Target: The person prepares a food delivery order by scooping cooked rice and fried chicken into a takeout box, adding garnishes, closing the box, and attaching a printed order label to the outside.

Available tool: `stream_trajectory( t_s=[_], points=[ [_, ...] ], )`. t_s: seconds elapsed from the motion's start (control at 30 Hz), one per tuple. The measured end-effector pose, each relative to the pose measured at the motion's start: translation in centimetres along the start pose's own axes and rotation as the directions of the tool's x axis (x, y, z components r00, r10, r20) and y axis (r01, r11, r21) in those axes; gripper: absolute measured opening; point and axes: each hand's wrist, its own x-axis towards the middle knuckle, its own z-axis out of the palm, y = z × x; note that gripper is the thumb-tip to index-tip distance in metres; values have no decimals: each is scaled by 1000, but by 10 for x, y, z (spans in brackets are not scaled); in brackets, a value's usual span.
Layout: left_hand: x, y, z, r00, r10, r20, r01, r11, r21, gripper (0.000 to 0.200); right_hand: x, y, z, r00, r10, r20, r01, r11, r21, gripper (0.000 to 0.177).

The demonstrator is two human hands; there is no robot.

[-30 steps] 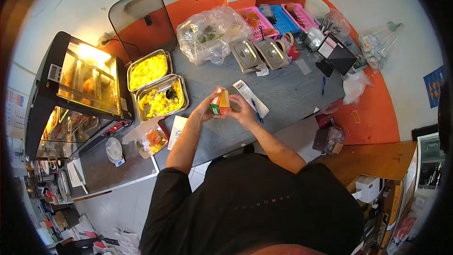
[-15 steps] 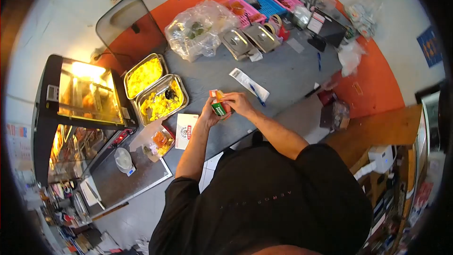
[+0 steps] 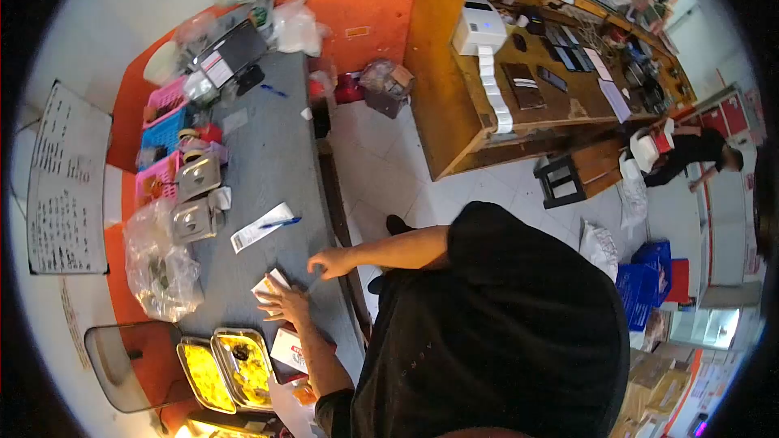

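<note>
My left hand [image 3: 284,302] lies with fingers spread over a small white-topped box [image 3: 272,283] on the grey counter [image 3: 235,276]. To its right, my right hand [image 3: 328,263] is closed near the counter's edge; what its fingers hold, if anything, is too blurred to tell. Beyond the hands lie a white printed packet [image 3: 253,232] and a blue pen [image 3: 281,222]. A white box with red print [image 3: 290,350] sits beside my left forearm.
Trays of yellow food [image 3: 246,367] stand at lower left. Lidded metal containers [image 3: 195,219], a clear plastic bag [image 3: 162,268] and pink baskets [image 3: 166,102] line the wall. A wooden desk [image 3: 450,134] holds a label printer [image 3: 479,28]. Another person [image 3: 690,150] is at far right.
The view has swung right, bringing the desk and another person into sight. My hands, earlier together on a green and orange box, are now apart, the left one lower on the counter.
</note>
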Motion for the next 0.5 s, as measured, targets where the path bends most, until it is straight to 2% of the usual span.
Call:
stream_trajectory(
  t_s=[0.03, 0.07, 0.1, 0.13, 0.17, 0.2, 0.23, 0.3, 0.33, 0.37, 0.4, 0.43, 0.47, 0.5],
  points=[
    [4, -3, 15, 997, 36, -70, -26, 990, 140, 80, -23, 16, -10, 999, 7, -47, -3, 996, 88, 36],
    [0, 5, 4, 998, 11, -67, -6, 997, 83, 72, -47, 45, -18, 993, 92, -75, -76, 976, 203, 36],
    [-1, 8, 10, 998, 21, -58, -16, 996, 92, 72, -74, 73, -35, 980, 177, -86, -141, 936, 321, 36],
    [0, 11, 22, 971, 22, -238, -9, 998, 58, 67, -110, 60, -65, 919, 374, -123, -359, 924, 130, 34],
    [0, 10, 33, 910, 16, -413, -7, 1000, 25, 63, -142, 84, -80, 892, 389, -230, -392, 919, 34, 34],
    [-2, 6, 42, 856, 35, -515, -18, 999, 38, 57, -173, 102, -97, 852, 426, -303, -430, 901, 57, 32],
    [-2, 6, 42, 856, 74, -511, -19, 993, 113, 56, -204, 118, -110, 764, 452, -460, -528, 848, -44, 28],
    [-1, 1, 38, 855, 158, -494, -70, 979, 192, 57, -264, 144, -141, 633, 544, -550, -605, 792, 87, 27],
    [0, 3, 40, 846, 150, -512, -66, 982, 179, 58, -292, 153, -157, 552, 581, -597, -636, 757, 149, 27],
    [2, 2, 40, 862, 167, -479, -35, 961, 273, 59, -319, 173, -170, 439, 609, -661, -632, 732, 254, 26],
    [3, 0, 39, 865, 178, -469, -42, 958, 285, 59, -345, 204, -178, 318, 636, -704, -610, 705, 362, 26],
    [6, 1, 38, 868, 191, -459, -51, 953, 299, 59, -374, 244, -188, 188, 574, -797, -653, 679, 335, 21],
    [7, 0, 31, 899, 194, -393, -63, 945, 322, 62, -392, 253, -203, -70, 769, -635, -501, 523, 689, 19],
    [12, -3, 30, 916, 199, -349, -73, 937, 341, 71, -418, 264, -219, -42, 853, -519, -357, 473, 806, 19]
  ],
)
